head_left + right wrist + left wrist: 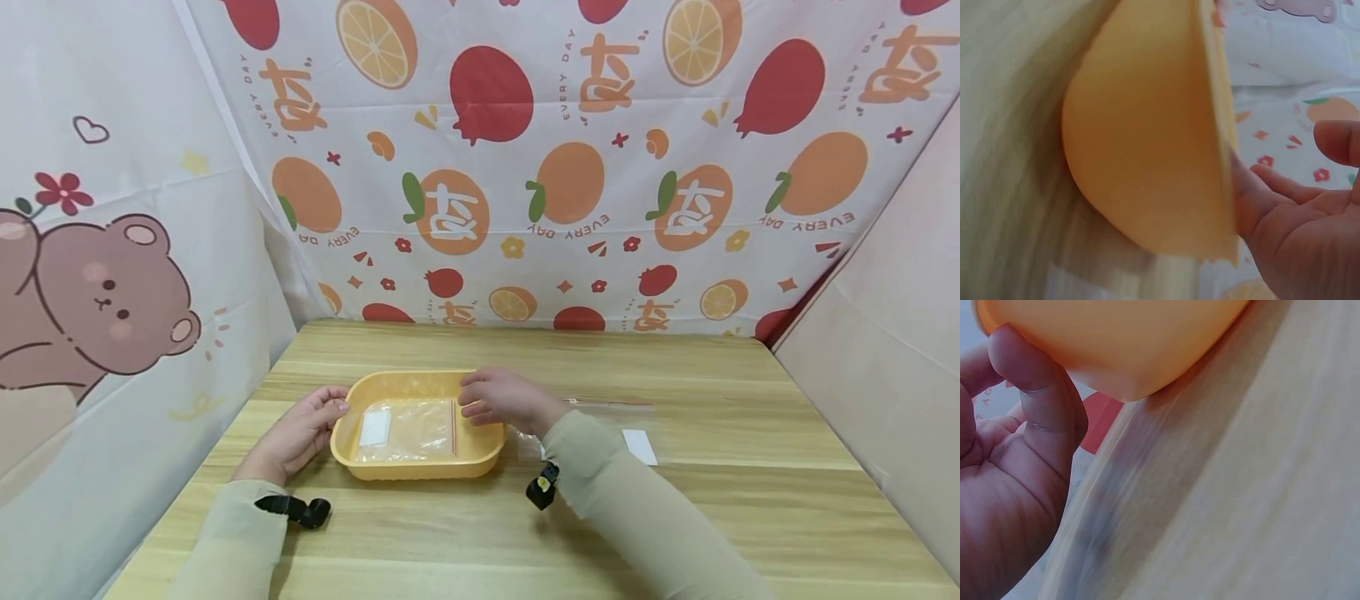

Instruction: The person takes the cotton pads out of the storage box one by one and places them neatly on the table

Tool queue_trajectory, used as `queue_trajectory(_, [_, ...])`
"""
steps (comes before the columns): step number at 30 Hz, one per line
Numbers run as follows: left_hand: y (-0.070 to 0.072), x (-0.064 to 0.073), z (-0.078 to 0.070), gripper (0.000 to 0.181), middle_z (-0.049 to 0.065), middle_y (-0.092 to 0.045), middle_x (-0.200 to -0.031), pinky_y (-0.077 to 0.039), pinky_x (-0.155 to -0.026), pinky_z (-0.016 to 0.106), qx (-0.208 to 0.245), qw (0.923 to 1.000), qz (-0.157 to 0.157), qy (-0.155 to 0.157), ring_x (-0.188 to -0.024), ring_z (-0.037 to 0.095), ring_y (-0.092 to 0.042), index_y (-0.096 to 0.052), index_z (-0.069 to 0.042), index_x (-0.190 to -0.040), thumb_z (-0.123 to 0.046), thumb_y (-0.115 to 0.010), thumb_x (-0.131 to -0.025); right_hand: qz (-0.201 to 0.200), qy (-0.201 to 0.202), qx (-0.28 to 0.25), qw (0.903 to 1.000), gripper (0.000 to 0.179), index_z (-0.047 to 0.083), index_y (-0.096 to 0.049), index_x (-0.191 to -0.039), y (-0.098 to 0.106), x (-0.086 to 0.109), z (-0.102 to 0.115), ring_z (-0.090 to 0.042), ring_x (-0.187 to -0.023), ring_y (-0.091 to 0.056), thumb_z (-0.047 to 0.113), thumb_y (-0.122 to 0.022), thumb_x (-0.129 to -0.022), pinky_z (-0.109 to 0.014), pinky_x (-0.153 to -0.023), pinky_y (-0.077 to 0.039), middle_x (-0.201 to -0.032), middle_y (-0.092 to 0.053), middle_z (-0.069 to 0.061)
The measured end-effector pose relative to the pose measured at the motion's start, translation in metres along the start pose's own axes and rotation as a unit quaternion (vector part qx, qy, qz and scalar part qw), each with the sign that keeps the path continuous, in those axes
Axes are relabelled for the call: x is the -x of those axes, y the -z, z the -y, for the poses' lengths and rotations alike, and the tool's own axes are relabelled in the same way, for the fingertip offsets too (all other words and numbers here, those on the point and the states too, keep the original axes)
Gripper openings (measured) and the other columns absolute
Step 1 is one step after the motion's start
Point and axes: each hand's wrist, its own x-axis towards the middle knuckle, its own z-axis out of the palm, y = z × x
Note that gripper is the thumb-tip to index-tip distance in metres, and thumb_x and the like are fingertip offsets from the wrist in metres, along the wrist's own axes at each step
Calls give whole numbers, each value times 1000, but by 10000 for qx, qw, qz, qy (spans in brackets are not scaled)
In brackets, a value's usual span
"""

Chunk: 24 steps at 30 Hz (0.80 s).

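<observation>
from my end, i have the yellow tray (420, 469) just left of centre in the lower half of the head view, on the wooden table (405, 550). my left hand (300, 429) is at the tray's left end, thumb and fingers narrowed on its rim. my right hand (513, 400) reaches over the right rim, fingers loosely spread over the inside; in the right wrist view one digit stands apart from the tray, and i see it gripping nothing. a clear zip bag (420, 429) with a white label (375, 427) at its left end and a red strip at its right lies flat inside the tray. a second clear bag (630, 415) lies on the table to the right, partly hidden by my right sleeve (637, 492). a fruit-print cloth (495, 200) fills the top.
</observation>
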Motion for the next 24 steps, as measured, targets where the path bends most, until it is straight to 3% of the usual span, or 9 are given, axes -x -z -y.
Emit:
queue_trajectory(9, [0,0,1,32,9,-60,-108,-59,-70,29,64,9999,-87,28,-84,13,-63,-40,5,-131,-12,-50,-107,-226,-247,22,9994,54,-3,-41,-150,-23,-11,-3,-48,-132,-46,22,-51,-103,-53,-94,-53,-146,-46,-25])
queue_trajectory(13, [2,0,1,32,9,-61,-109,-59,-70,29,37,10000,-63,-28,-85,13,-64,-40,5,-132,-12,-50,-107,-273,-410,-277,9984,54,-3,-39,-148,-26,-17,-5,-37,-112,-53,19,-52,-101,-53,-93,-52,-147,-40,-26])
queue_trajectory(16, [1,0,1,33,8,-61,-108,-59,-70,29,44,10000,-50,-50,-85,13,-64,-40,5,-132,-13,-51,-107,-351,-479,-519,9969,57,-4,-35,-150,-29,-19,-5,-36,-112,-50,17,-53,-100,-53,-92,-53,-150,-35,-28])
queue_trajectory(20, [1,0,1,31,7,-62,-106,-59,-70,29,51,10000,2,-77,-84,13,-64,-40,6,-131,-12,-50,-107,-623,-528,-766,9937,59,-4,-34,-152,-33,-20,-5,-47,-130,-46,13,-55,-99,-52,-87,-57,-155,-32,-27])
queue_trajectory(24, [1,0,0,29,4,-63,-104,-59,-69,29,93,9999,21,-70,-83,12,-64,-41,3,-130,-11,-50,-107,-856,-544,-750,9920,51,-4,-44,-145,-38,-23,-8,-40,-114,-58,9,-58,-97,-47,-78,-60,-149,-40,-24])
